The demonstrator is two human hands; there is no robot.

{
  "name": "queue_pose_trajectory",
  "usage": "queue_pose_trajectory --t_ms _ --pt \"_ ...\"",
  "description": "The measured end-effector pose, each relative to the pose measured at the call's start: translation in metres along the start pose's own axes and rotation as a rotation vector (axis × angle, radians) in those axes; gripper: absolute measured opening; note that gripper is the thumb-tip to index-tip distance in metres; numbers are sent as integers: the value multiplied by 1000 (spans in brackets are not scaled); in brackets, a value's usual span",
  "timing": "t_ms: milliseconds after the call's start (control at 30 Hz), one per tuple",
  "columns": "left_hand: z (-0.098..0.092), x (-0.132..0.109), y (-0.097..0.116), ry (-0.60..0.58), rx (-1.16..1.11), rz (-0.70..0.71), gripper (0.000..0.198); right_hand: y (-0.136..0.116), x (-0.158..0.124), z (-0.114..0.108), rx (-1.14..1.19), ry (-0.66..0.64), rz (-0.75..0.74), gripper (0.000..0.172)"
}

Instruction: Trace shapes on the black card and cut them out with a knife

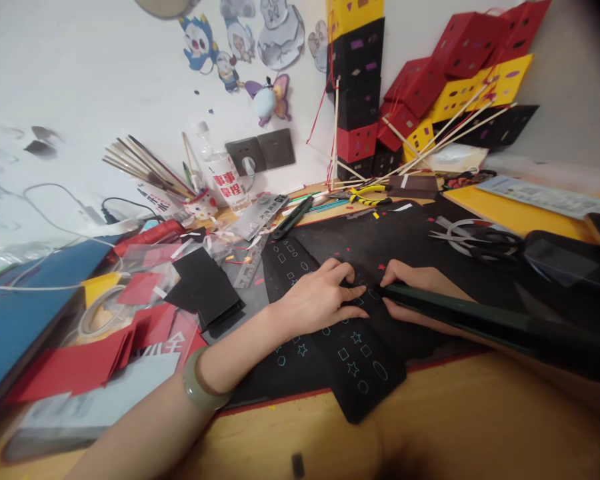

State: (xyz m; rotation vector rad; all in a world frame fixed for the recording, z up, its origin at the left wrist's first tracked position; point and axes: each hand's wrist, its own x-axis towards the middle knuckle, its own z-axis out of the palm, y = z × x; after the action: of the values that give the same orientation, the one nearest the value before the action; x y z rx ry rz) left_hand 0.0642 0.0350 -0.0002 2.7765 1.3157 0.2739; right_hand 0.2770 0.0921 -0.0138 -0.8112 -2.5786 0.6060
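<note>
My left hand (325, 297), with a pale green bangle (200, 385) on its wrist, lies on a black paper strip (370, 393). Its fingers are spread and press the strip down. Outlined stars, squares, hexagons and ovals mark this strip. Under it, slanting away, lies a second black strip (284, 257) with similar outlines. My right hand (405, 277) is closed round a long dark green pen-like tool (480, 320). The tool's front end is at the strip, just right of my left fingertips. I cannot make out its tip. A small red star (382, 267) lies near my right hand.
A black mat (325, 233) covers part of the wooden table (290, 443). Scissors (470, 237) and a phone (557, 257) lie right; a utility knife (294, 217), metal ruler (260, 217) and yellow-black pliers (370, 195) lie behind. Red paper (80, 367) is left. Coloured boxes (360, 87) stand behind.
</note>
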Motion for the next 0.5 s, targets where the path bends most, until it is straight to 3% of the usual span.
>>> queue_pose_trajectory --t_ms 367,500 --pt "-1 0 0 6 2 -4 44 -2 -3 4 -34 37 -8 17" --pt "-1 0 0 9 7 4 43 -5 -1 0 18 24 78 14"
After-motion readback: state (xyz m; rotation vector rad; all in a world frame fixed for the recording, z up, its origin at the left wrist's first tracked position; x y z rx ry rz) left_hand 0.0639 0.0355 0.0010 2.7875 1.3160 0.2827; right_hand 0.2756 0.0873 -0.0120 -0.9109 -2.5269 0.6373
